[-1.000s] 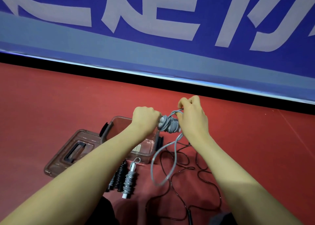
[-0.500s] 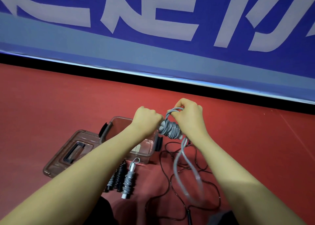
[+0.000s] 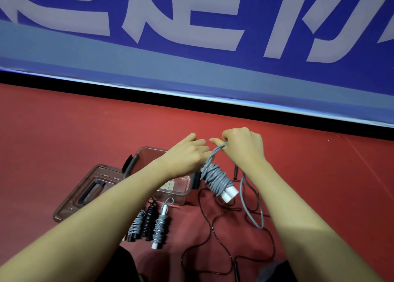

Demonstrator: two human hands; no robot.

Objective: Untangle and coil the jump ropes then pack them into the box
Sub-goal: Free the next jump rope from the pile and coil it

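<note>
A grey jump rope [image 3: 215,178] wound around its white handles hangs in the air, tilted down to the right. My right hand [image 3: 243,147] pinches its loose cord at the top. My left hand [image 3: 187,153] touches the bundle's upper end, fingers loosened; whether it grips is unclear. A slack grey loop [image 3: 251,215] dangles below. Three coiled ropes [image 3: 149,223], two grey and one black, lie side by side on the floor. A loose black rope [image 3: 213,226] sprawls beside them. The clear brown box [image 3: 183,192] stands open behind my left forearm.
The box's lid [image 3: 85,192] lies flat to its left on the red floor [image 3: 64,132]. A blue banner wall [image 3: 191,36] with a black base strip runs across the back. My dark-clothed knees [image 3: 128,264] show at the bottom edge.
The grey bundle has swung from level between my fists to hanging down to the right. My left hand's fist has loosened. My right hand has lifted the cord end.
</note>
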